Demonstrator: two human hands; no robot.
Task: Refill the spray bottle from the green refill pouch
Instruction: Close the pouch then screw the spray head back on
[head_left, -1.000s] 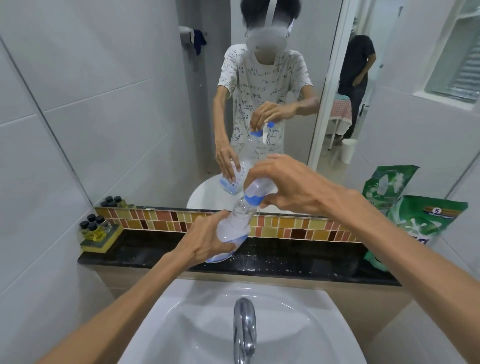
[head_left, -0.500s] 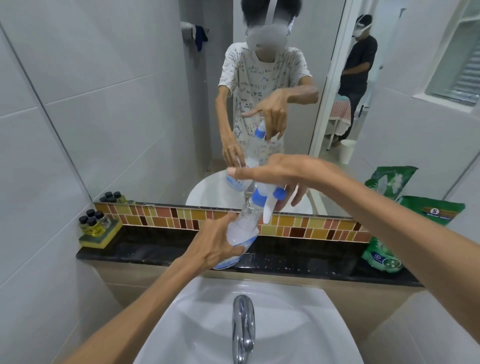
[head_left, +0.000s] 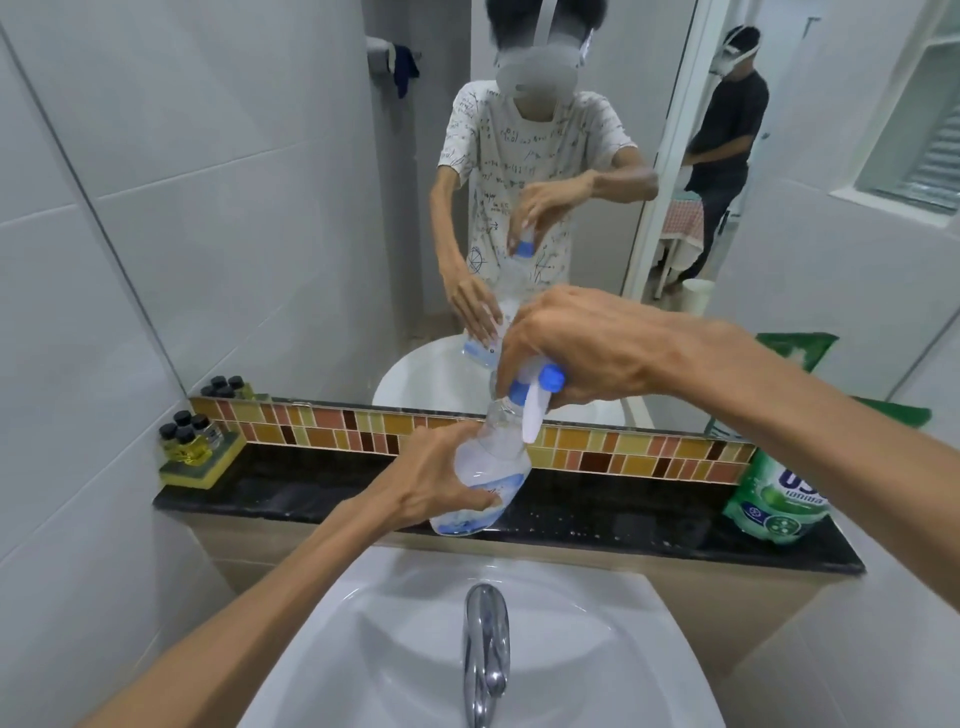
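Note:
A clear spray bottle (head_left: 493, 462) with a blue and white label is held tilted over the black ledge, its base close to the ledge. My left hand (head_left: 441, 483) wraps around its lower body. My right hand (head_left: 576, 348) grips the blue and white spray head (head_left: 537, 392) from above; the white trigger hangs down. The green refill pouch (head_left: 779, 501) stands upright at the right end of the ledge, partly hidden behind my right forearm.
A black stone ledge (head_left: 311, 493) runs under the mirror (head_left: 571, 208) and a mosaic tile strip. Small black-capped bottles (head_left: 189, 434) sit on a yellow sponge at the left end. Below are the white sink (head_left: 415, 649) and chrome tap (head_left: 485, 644). Another person shows in the mirror.
My right hand has turned on the spray head, so the trigger has swung round from hidden to pointing down at the front. My left hand keeps the bottle body in place.

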